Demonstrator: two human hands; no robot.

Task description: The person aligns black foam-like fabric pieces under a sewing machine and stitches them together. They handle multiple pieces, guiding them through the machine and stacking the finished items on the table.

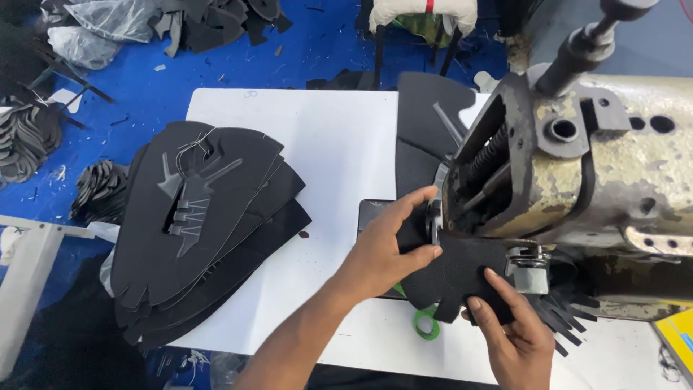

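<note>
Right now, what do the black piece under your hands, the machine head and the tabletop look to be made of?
Black piece: soft matte sheet, probably synthetic leather or fabric; it bends under the left hand and right hand. Machine head: metal with worn, chipped cream paint and bare grey parts. Tabletop: smooth white board, likely laminate.

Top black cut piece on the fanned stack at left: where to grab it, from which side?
Take the top black cut piece at its right curved edge, coming from the bare white table side. The stack fans out there, so that edge overhangs and is exposed; the slotted centre with loose threads looks likely to snag.
</note>
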